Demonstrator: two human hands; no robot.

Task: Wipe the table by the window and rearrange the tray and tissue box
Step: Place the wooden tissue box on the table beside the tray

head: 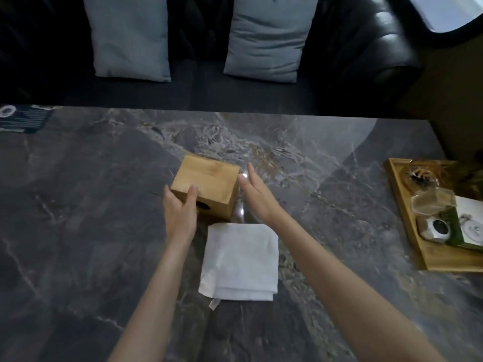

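Observation:
A wooden tissue box [209, 182] stands near the middle of the dark marble table [91, 218], its dark slot facing me. My left hand [180, 212] rests against the box's near left corner, fingers spread over its side. My right hand [257, 194] is flat and open beside the box's right side, close to it; contact cannot be told. A folded white cloth [240, 261] lies on the table just in front of the box, between my forearms. A wooden tray [407, 226] sits at the table's right edge, holding small jars and cards.
A dark leather sofa [379, 61] with two grey cushions [130, 35] runs behind the table's far edge. A dark printed card [23, 118] lies at the far left corner. A window shows at the top right.

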